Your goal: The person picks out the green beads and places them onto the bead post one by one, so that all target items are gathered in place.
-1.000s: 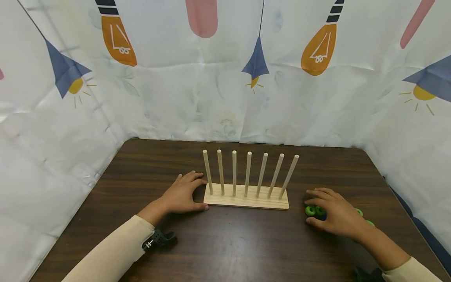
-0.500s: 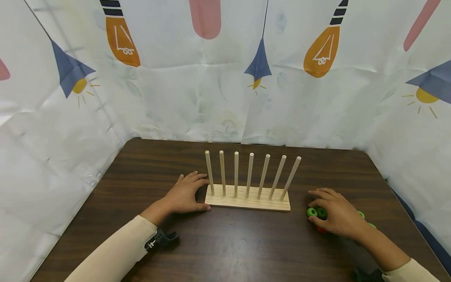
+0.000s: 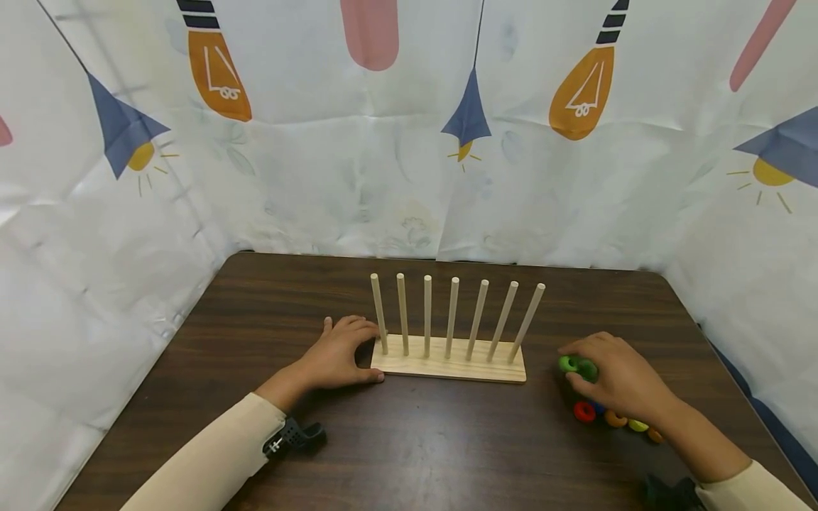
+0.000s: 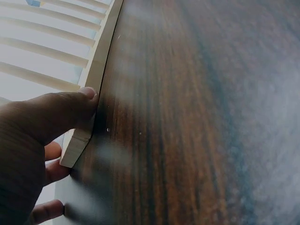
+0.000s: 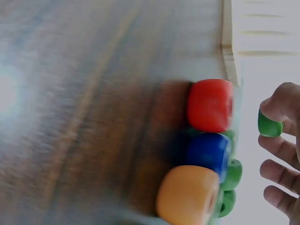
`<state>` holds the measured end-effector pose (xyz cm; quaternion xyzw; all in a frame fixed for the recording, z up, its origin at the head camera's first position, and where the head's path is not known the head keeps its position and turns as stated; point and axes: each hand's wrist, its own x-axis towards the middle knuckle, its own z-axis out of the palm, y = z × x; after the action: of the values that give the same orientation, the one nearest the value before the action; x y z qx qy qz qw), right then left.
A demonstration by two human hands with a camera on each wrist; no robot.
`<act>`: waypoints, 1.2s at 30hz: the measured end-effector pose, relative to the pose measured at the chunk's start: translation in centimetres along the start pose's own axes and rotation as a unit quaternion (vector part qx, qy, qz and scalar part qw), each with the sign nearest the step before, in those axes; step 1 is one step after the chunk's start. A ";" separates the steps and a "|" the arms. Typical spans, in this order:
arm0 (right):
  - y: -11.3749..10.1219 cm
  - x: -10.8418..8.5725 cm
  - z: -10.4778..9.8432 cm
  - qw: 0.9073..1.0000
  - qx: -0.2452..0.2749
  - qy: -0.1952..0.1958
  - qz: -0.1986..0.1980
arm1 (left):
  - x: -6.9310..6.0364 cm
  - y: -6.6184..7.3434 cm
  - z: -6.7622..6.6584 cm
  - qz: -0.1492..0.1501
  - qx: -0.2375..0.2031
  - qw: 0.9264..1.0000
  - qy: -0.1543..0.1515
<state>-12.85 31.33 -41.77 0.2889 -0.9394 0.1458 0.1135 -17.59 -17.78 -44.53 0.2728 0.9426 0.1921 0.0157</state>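
Observation:
A wooden peg rack [image 3: 447, 366] with several upright pegs stands on the dark table. My left hand [image 3: 337, 355] grips its left end. The left wrist view shows the thumb on the front edge of the base [image 4: 96, 68] and fingers behind it. To the right, my right hand [image 3: 616, 372] pinches a green bead [image 5: 270, 125] between thumb and finger, above the table. In the head view two green beads [image 3: 567, 363] show at the fingertips; whether both are held I cannot tell.
Beneath the right hand lie a red bead [image 5: 211, 105], a blue bead [image 5: 209, 153], an orange bead [image 5: 188, 194] and several green beads [image 5: 232, 175]. A yellow bead [image 3: 637, 425] lies nearer the right wrist. A printed curtain [image 3: 409, 177] hangs behind the table [image 3: 409, 447].
My right hand has risen from the beads with green in its fingertips, uncovering red, blue, orange and yellow ones below. The left hand and the rack have stayed in place.

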 end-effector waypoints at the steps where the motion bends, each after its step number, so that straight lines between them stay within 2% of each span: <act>1: 0.0 0.1 -0.2 1.000 0.002 -0.001 0.003 | 0.0 0.0 0.0 0.000 0.000 1.000 0.000; 12: -0.4 1.4 -2.4 0.999 0.014 -0.006 0.031 | 0.2 0.0 0.1 -0.016 -0.007 1.000 0.001; 21: -1.0 2.8 -4.9 0.997 0.024 -0.006 0.067 | 0.1 0.0 0.2 -0.014 -0.007 1.000 0.005; 36: -1.7 4.8 -8.2 0.999 -0.001 0.032 0.030 | -0.1 0.1 -0.1 -0.014 -0.010 1.000 0.000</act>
<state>-14.71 30.34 -32.34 0.2556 -0.9437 0.1576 0.1389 -17.41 -17.78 -44.43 0.2596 0.9442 0.2015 0.0209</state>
